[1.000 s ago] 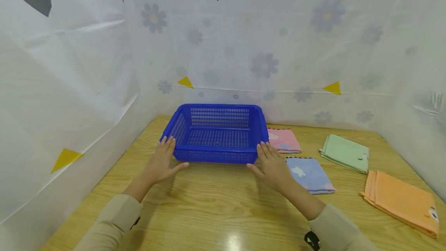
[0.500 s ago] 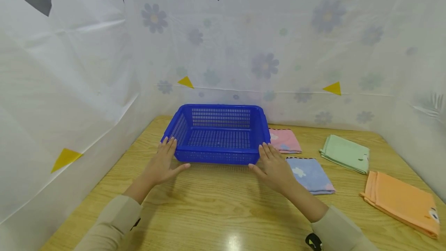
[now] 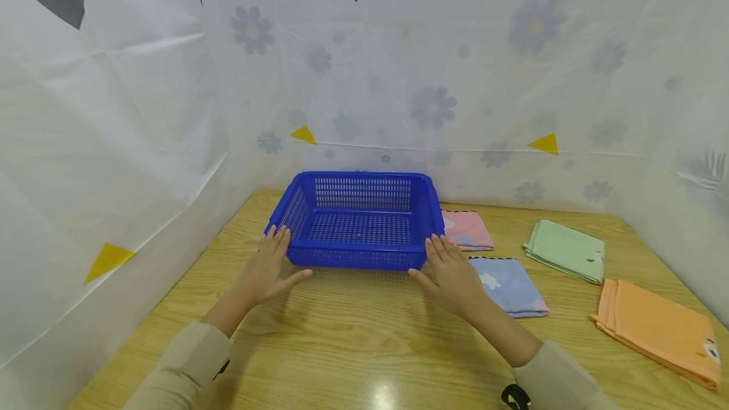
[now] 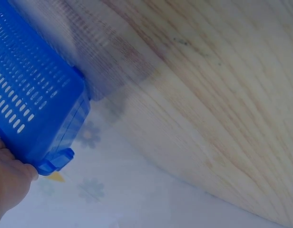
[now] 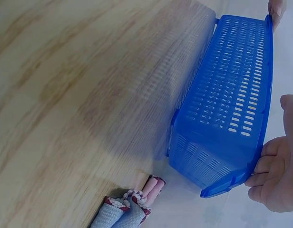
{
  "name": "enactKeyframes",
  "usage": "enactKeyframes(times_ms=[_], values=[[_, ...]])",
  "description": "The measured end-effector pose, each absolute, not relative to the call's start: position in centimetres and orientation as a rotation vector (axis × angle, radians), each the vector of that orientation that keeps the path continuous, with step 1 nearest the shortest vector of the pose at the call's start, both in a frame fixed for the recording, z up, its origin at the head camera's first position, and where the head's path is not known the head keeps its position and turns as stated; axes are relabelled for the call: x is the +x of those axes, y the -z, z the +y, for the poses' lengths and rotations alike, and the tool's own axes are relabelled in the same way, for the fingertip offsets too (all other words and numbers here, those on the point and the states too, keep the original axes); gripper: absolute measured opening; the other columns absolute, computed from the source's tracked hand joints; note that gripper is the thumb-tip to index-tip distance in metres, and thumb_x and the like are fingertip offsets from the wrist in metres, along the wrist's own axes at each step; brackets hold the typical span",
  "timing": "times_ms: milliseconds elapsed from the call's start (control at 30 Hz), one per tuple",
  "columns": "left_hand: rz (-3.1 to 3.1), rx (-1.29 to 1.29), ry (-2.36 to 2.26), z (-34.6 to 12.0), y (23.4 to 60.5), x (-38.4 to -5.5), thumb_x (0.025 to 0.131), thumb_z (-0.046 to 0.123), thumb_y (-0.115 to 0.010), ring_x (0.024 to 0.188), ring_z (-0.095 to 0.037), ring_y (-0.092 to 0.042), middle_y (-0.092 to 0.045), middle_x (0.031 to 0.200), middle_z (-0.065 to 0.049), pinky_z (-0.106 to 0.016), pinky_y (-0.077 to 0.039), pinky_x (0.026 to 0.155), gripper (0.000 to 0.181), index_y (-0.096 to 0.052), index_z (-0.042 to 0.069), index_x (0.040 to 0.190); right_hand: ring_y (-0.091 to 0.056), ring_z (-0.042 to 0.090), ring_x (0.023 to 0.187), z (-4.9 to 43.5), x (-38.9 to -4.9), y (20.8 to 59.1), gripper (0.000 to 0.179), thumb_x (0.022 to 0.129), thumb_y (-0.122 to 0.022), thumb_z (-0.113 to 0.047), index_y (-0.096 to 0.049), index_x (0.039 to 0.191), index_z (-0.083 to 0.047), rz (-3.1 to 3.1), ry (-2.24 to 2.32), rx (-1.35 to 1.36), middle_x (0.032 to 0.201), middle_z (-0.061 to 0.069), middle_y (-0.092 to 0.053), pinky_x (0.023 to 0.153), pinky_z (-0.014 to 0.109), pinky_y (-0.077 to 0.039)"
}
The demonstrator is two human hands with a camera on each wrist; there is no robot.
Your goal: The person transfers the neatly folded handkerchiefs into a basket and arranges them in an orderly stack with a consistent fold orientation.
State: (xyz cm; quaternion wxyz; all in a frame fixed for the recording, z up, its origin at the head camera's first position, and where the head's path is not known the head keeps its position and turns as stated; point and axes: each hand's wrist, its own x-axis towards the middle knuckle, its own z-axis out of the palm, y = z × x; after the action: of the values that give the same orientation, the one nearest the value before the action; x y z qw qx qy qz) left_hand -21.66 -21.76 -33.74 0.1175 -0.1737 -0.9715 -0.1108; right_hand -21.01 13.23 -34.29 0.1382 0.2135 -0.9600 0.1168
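Left hand (image 3: 263, 274): fingers straight, thumb spread wide, touching near left corner of blue perforated plastic basket (image 3: 353, 257). Basket on bench (image 3: 342, 347), between both hands' fingers. Right hand (image 3: 454, 278): likewise straight-fingered, at near right corner. Rightward of those fingers, folded: pink towel (image 3: 468, 231), blue towel (image 3: 511, 288), green towel (image 3: 564, 250), orange towel (image 3: 655, 329).

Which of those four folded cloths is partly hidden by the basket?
The pink cloth: in the head view, the blue basket covers its left edge, but none of the blue cloth, green cloth or orange cloth.
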Motion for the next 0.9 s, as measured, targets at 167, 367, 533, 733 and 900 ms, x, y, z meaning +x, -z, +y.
enactKeyframes(times_ms=[167,367,533,733,900], values=[[-2.833,-0.512,0.313,-21.72,33.80,-21.70,0.083,0.055,-0.056,0.139,-0.048,-0.013,-0.023,0.148,-0.030,-0.058,-0.021,0.111,0.096,-0.023,-0.013,0.141,-0.030,0.040,0.136,13.34,-21.06,34.42,0.070,0.092,-0.052,-0.042,-0.038,0.135,0.011,-2.758,-0.328,0.634,0.142,0.028,-0.036,0.111,0.049,-0.029],[-2.849,-0.509,0.285,-21.79,33.84,-21.73,0.084,0.056,-0.056,0.139,-0.048,-0.012,-0.022,0.148,-0.030,-0.060,-0.021,0.110,0.097,-0.021,-0.013,0.142,-0.030,0.040,0.136,13.45,-21.13,34.69,0.071,0.092,-0.052,-0.043,-0.038,0.136,0.011,-2.758,-0.328,0.638,0.142,0.028,-0.036,0.111,0.050,-0.028],[-2.860,-0.504,0.277,-21.78,33.82,-21.82,0.083,0.056,-0.056,0.139,-0.047,-0.011,-0.021,0.149,-0.030,-0.059,-0.020,0.111,0.097,-0.021,-0.013,0.142,-0.029,0.040,0.137,13.42,-21.27,34.81,0.072,0.093,-0.050,-0.044,-0.037,0.136,0.011,-2.777,-0.344,0.632,0.144,0.028,-0.034,0.112,0.050,-0.027],[-2.857,-0.508,0.277,-21.88,33.89,-21.84,0.084,0.056,-0.055,0.140,-0.046,-0.011,-0.021,0.149,-0.029,-0.057,-0.019,0.112,0.096,-0.021,-0.013,0.142,-0.030,0.041,0.136,13.40,-21.36,34.89,0.071,0.093,-0.051,-0.043,-0.038,0.136,0.012,-2.771,-0.336,0.635,0.143,0.029,-0.035,0.111,0.051,-0.027],[-2.822,-0.532,0.263,-22.06,34.17,-21.96,0.083,0.057,-0.055,0.139,-0.047,-0.014,-0.023,0.148,-0.030,-0.056,-0.019,0.112,0.096,-0.023,-0.014,0.141,-0.030,0.041,0.135,13.39,-21.41,34.88,0.071,0.092,-0.051,-0.043,-0.038,0.135,0.012,-2.765,-0.329,0.636,0.142,0.029,-0.036,0.111,0.051,-0.027]])
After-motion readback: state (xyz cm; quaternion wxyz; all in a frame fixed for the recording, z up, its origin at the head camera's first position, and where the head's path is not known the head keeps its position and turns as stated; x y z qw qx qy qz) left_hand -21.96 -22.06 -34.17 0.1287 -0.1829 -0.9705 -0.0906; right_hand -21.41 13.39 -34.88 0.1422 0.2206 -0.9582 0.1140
